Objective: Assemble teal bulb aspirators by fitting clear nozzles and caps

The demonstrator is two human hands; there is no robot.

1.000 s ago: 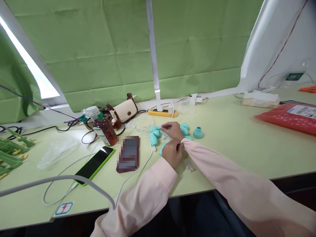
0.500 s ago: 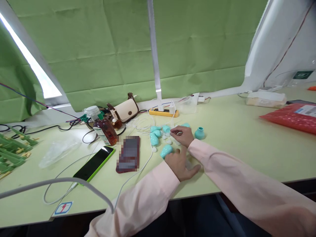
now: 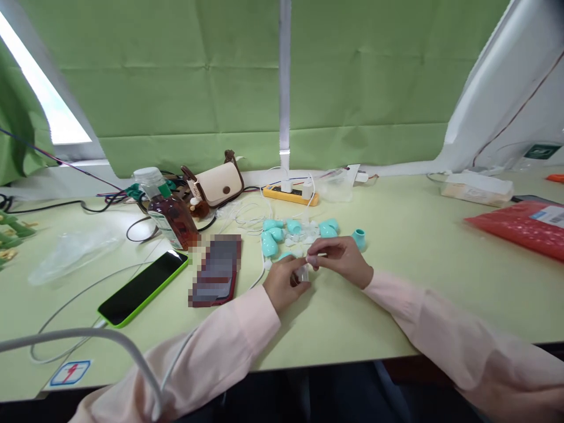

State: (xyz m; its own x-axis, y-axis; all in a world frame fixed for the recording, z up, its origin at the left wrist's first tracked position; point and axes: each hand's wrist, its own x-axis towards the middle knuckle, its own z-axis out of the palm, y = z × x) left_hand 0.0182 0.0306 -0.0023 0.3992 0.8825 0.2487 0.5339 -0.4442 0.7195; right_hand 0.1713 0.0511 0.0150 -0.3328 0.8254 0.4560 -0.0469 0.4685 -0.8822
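Note:
My left hand point(image 3: 285, 283) is curled round a small clear plastic piece point(image 3: 302, 273) just above the table. Close on its right, my right hand point(image 3: 343, 258) pinches a small whitish translucent piece point(image 3: 312, 259) between thumb and fingertips. The two hands nearly meet there. Behind them lie several glossy turquoise pieces point(image 3: 269, 244), with small translucent bits point(image 3: 294, 239) scattered among them. A turquoise piece with an open neck point(image 3: 359, 238) stands beyond my right hand. Another turquoise piece is partly hidden behind my left hand.
A red-cased phone point(image 3: 217, 270), a green-edged phone point(image 3: 143, 288) and a bottle point(image 3: 171, 214) are on the left. A white bag point(image 3: 219, 185) and yellow power strip point(image 3: 289, 195) sit at the back. A red package point(image 3: 520, 226) lies right; a cable point(image 3: 88, 333) crosses the left foreground.
My left hand has moved left and now holds the clear piece. My right hand has come nearer with a small whitish piece in its fingertips. The camera view has shifted slightly.

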